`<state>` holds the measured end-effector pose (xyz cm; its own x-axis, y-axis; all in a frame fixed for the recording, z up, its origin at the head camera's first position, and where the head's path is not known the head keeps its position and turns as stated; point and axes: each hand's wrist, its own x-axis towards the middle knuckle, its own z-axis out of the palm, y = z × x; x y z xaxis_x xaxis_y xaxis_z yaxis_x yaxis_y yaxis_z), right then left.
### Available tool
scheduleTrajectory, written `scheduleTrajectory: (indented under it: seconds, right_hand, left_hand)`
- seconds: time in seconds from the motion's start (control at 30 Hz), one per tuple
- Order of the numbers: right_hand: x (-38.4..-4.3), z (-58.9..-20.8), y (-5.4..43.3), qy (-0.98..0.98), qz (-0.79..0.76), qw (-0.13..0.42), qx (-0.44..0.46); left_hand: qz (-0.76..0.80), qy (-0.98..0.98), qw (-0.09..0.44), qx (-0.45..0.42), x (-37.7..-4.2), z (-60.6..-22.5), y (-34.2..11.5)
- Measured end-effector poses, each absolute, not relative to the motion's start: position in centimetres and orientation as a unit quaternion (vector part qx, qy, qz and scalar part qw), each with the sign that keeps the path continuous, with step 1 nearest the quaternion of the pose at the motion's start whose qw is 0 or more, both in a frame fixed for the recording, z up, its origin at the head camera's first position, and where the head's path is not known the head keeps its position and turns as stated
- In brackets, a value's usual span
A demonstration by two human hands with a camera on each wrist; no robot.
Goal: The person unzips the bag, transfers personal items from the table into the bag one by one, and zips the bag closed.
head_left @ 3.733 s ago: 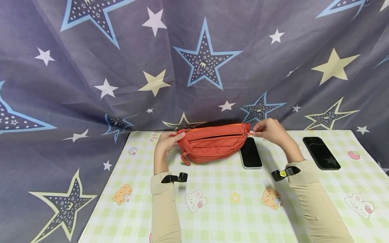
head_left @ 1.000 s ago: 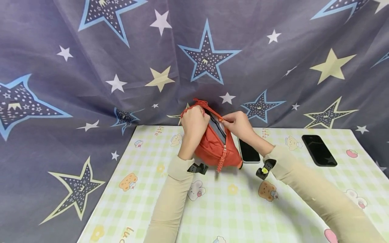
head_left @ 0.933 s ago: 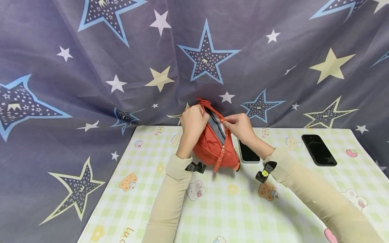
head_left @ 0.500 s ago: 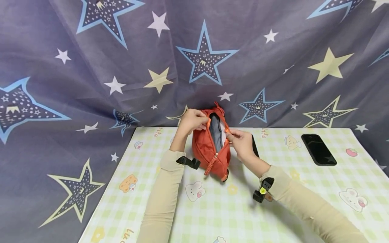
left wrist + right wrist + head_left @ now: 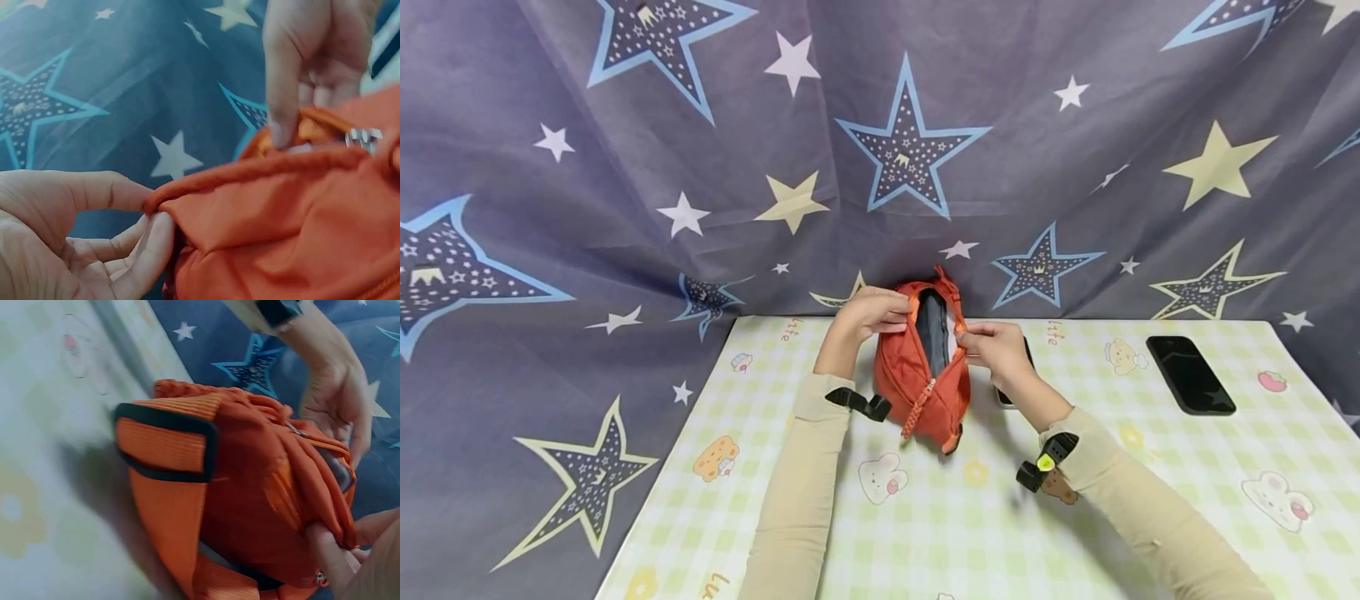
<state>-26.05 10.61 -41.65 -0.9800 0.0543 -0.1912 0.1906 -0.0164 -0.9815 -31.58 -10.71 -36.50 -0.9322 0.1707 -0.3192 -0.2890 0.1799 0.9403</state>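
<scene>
A red-orange waist bag (image 5: 902, 367) is held end-on, its zipped mouth spread wide on a dark grey lining (image 5: 934, 329). The thumb and fingers of my left hand (image 5: 872, 313) pinch the left edge of the mouth; the left wrist view shows fabric between that thumb and forefinger. Across the mouth, my right hand (image 5: 1002, 350) pinches the opposite edge, thumb on the cloth in the right wrist view. A braided zipper pull (image 5: 917, 408) hangs at the near end. An orange strap (image 5: 165, 519) with a black buckle (image 5: 209, 450) shows in the right wrist view.
One phone (image 5: 1006, 400) lies partly hidden behind the bag and my right hand. Another black phone (image 5: 1191, 375) lies farther right. The table has a green checked cloth (image 5: 730, 517) with cartoon prints. A star-patterned curtain (image 5: 880, 242) hangs right behind it.
Earlier the bag lay crosswise with a narrow slit. It has turned end-on, its mouth has spread, and it has come down slightly. My left hand has shifted from gripping the end to the mouth's edge.
</scene>
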Motion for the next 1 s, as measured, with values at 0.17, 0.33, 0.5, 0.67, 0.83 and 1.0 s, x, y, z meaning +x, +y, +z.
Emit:
scheduleTrajectory:
  seconds: [0.17,0.33,0.5,0.67,0.83,1.0]
  right_hand:
    - [-26.1,-41.9,10.3,0.692,-0.711,0.1,0.08]
    - [-26.3,-43.3,9.7,0.694,-0.701,0.148,0.064]
    - [-27.1,-43.8,9.7,0.711,-0.684,0.136,0.092]
    - [-28.2,-44.1,10.5,0.727,-0.671,0.105,0.1]
    - [-28.7,-45.0,11.8,0.738,-0.661,0.107,0.089]
    - [-29.0,-46.1,12.8,0.736,-0.662,0.118,0.081]
  left_hand:
    - [0.653,0.739,0.164,-0.035,-31.2,-35.8,-11.2]
    - [0.64,0.746,0.179,-0.026,-31.3,-35.8,-11.0]
    - [0.636,0.74,0.217,-0.028,-31.8,-36.6,-10.8]
    - [0.631,0.74,0.234,-0.023,-32.3,-37.1,-10.8]
    - [0.648,0.723,0.237,-0.026,-32.5,-37.9,-11.5]
    - [0.683,0.692,0.23,-0.033,-32.5,-39.3,-12.6]
